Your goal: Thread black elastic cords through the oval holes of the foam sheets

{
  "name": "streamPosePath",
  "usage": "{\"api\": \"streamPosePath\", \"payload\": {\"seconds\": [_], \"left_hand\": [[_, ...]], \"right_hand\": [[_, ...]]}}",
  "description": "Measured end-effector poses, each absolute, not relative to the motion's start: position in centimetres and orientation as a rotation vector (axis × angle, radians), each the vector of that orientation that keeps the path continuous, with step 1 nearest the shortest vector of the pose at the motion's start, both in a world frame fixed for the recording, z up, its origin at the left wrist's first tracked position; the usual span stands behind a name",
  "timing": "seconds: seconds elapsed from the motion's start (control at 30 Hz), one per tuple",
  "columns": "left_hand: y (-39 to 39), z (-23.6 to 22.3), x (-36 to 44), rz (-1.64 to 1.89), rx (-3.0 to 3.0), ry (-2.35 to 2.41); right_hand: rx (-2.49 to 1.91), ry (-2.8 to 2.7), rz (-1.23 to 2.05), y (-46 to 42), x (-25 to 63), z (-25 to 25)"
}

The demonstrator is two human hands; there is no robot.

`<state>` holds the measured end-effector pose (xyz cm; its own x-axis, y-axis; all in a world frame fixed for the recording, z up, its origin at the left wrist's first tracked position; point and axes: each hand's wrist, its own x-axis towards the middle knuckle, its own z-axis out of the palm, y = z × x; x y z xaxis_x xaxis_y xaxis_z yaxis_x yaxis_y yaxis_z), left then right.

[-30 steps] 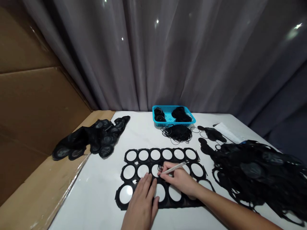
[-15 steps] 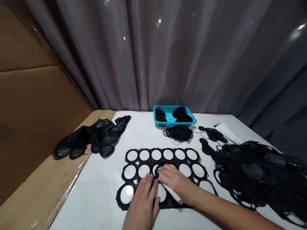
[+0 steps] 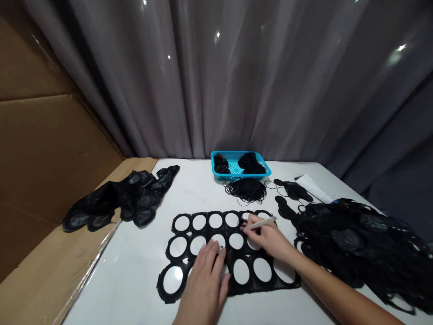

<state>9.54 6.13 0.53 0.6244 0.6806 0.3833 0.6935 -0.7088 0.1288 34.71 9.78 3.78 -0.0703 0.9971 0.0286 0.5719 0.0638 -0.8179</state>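
Observation:
A black rubbery sheet (image 3: 234,287) with rows of round holes lies flat on the white table, which shows through the holes. My left hand (image 3: 207,277) rests on its front middle part, fingers stretched and slightly spread, pressing it down. Over the back right of this sheet, my right hand (image 3: 265,234) is closed around a slim pale pen-like tool (image 3: 264,222). The tool's rear end points right, and its tip is hidden at the fingers, close to a hole in the back row. I cannot tell its exact kind.
A blue basket (image 3: 214,174) with black rings stands at the back, a heap of thin black rings (image 3: 248,189) before it. Black scraps (image 3: 358,243) pile up on the right, near a white paper (image 3: 314,187). Another crumpled black sheet (image 3: 117,198) lies left, beside cardboard (image 3: 50,180).
My right hand has moved right and away from me, from the middle row to the back row, with the tool still in it. My left hand stays on the sheet.

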Motion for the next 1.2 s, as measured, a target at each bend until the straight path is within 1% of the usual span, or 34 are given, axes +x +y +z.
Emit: {"api": "streamPosePath", "payload": {"seconds": [0.13, 0.27, 0.43, 0.57, 0.73, 0.93, 1.07, 1.2], "left_hand": [[7.0, 0.4, 11.1, -0.565, -2.965, -1.031], [7.4, 0.4, 10.3, -0.455, -2.983, -1.010], [7.7, 1.6, 9.3, -0.297, -2.970, -0.966], [7.7, 1.9, 9.5, -0.277, -2.968, -0.955], [7.7, 1.8, 9.5, -0.332, -2.977, -0.971], [7.6, 1.9, 9.6, -0.293, -2.983, -0.982], [7.6, 2.0, 9.6, -0.309, -2.981, -0.986], [7.6, 2.0, 9.7, -0.283, -2.980, -0.973]], "right_hand": [[-1.559, -1.799, 0.933, 7.2, 33.2, 3.4], [-1.561, -1.786, 0.946, 7.0, 33.1, 3.2], [-1.517, -1.781, 0.965, 7.1, 32.9, 3.2], [-1.488, -1.769, 0.983, 7.0, 32.6, 3.3], [-1.485, -1.751, 0.998, 6.9, 32.4, 3.5], [-1.492, -1.765, 0.975, 6.8, 32.4, 3.3], [-1.441, -1.891, 0.842, 6.5, 32.4, 2.9], [-1.326, -2.161, 0.596, 5.8, 32.1, 2.3]]}}
